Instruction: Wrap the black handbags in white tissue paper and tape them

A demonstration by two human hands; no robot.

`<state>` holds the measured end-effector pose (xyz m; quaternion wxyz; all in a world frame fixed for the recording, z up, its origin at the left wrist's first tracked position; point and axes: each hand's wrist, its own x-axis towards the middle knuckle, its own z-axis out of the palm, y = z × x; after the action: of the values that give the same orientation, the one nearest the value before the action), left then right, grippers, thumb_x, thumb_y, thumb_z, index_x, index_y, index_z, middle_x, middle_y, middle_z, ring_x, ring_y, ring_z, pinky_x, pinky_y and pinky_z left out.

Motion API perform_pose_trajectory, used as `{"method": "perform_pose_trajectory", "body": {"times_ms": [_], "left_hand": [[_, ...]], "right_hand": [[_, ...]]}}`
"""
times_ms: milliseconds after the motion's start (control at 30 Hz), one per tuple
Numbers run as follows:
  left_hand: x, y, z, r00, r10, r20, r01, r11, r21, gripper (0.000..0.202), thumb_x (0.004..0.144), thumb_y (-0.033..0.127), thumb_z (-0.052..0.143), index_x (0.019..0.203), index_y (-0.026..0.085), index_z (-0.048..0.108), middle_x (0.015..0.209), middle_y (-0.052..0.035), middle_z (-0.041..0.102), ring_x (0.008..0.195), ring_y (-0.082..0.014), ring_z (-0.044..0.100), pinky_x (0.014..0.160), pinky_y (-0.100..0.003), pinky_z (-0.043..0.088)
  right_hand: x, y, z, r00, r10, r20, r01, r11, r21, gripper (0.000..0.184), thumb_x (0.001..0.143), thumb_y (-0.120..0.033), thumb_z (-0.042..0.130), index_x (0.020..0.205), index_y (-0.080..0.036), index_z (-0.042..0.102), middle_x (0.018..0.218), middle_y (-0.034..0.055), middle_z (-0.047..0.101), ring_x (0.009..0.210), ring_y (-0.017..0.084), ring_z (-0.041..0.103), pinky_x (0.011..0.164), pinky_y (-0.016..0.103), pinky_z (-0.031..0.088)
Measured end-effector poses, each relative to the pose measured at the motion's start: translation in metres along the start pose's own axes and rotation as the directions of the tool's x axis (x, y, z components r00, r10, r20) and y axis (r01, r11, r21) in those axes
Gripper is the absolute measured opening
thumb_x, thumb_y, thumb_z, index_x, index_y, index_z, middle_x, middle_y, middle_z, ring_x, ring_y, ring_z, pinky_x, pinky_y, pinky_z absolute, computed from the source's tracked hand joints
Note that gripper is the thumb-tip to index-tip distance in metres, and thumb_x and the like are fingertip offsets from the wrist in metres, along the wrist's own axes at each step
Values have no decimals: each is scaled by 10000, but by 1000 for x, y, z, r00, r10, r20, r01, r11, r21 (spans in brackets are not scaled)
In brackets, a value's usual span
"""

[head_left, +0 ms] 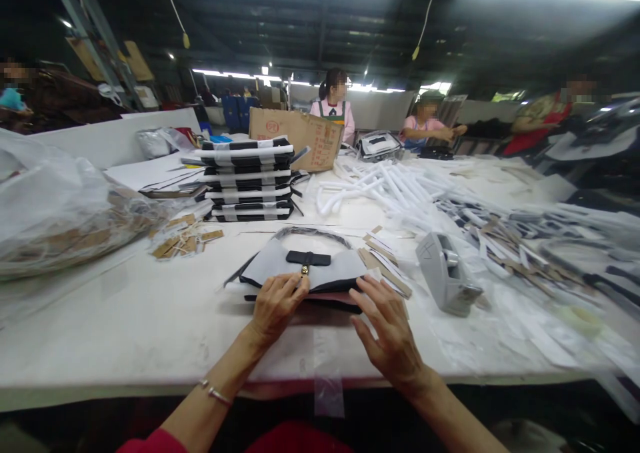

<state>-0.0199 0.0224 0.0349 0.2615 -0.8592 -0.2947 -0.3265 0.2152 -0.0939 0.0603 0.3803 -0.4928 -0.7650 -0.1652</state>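
Red sleeve [153, 442] right at the bottom edge, a silver bracelet [216, 392] on the wrist above it, and we follow that arm up to the left hand [280, 303]. Fingers bent and bunched together, tips on the front of the handbag [320, 259], right beside the gold clasp [305, 270]; whether they actually pinch anything, I cannot tell. Across to the right hand [387, 326]: fingers spread, thumb well away from the rest, fingertips at the bag's right front corner, no grip on it. So the two hands are apart, one toward the middle, one at the corner, and the bag lies between them on the desk [150, 333], a pale sheet over its flap, handle looped at the back. Clear plastic strip [329, 393] in front, draped over the near edge! Tape dispenser [445, 273] off to the right, stacked bags [250, 183] behind and to the left.
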Motion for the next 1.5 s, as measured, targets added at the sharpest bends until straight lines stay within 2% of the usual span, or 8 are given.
{"method": "perform_pose_trajectory", "body": {"times_ms": [200,500,700,867,1067,1333,1433,1500], "left_hand": [[9,-17,-18,998,-53,-16,53,998,41,241,946,123,540,1152,230,603,1091,-49,722,937,-195,656,764,-353,448],[-26,12,2,999,-39,17,39,999,-12,224,960,111,518,1135,207,621,1094,-44,715,960,-190,640,797,-333,436],[-28,13,0,999,-25,33,25,1000,-1,260,975,106,453,1129,205,638,1080,-62,712,946,-200,639,802,-341,439],[-31,9,3,998,34,45,-34,999,1,326,968,87,405,1174,194,634,1101,-82,706,968,-223,641,822,-361,442],[-26,6,1,995,95,19,-96,994,54,343,941,46,419,1182,173,628,1078,-84,712,908,-233,650,759,-365,449],[-34,9,-5,991,109,78,-113,992,54,419,901,10,432,1264,167,573,1115,-122,678,969,-277,645,881,-406,469],[-35,9,-3,989,113,99,-116,993,20,527,913,41,411,1420,183,435,1138,-139,660,1022,-304,638,940,-440,464],[-34,11,-4,984,133,115,-133,991,-14,637,925,57,380,1531,200,244,1146,-145,655,1050,-310,635,979,-462,454]], "right_hand": [[-10,-2,8,999,-27,-43,28,999,29,500,885,-92,559,1362,-232,514,1344,108,604,1357,296,461,1112,577,371],[7,-6,6,995,-88,-43,89,996,31,456,881,-86,559,1323,-197,550,1341,114,610,1364,301,453,1149,583,320],[29,-11,16,993,-76,89,76,997,3,438,924,-182,557,1359,-173,512,1434,137,530,1417,302,372,1170,591,277],[17,-28,6,993,-83,80,75,992,102,377,921,-162,533,1298,-178,540,1316,101,628,1361,250,452,1183,528,289],[-39,-31,-24,994,-35,107,21,991,133,398,883,-77,529,1265,-187,551,1166,61,701,1221,201,576,1178,477,312],[-150,15,-72,931,365,-20,-364,920,-143,370,917,-80,492,1230,-243,600,1107,57,713,1065,200,658,1075,489,434],[-206,35,-94,838,534,-115,-546,817,-184,283,925,-181,517,1164,-246,653,1088,58,727,1044,223,664,1029,481,462],[-247,47,-110,659,722,-212,-752,639,-164,259,900,-294,537,1095,-230,694,1074,71,736,1039,252,664,995,470,478]]}}
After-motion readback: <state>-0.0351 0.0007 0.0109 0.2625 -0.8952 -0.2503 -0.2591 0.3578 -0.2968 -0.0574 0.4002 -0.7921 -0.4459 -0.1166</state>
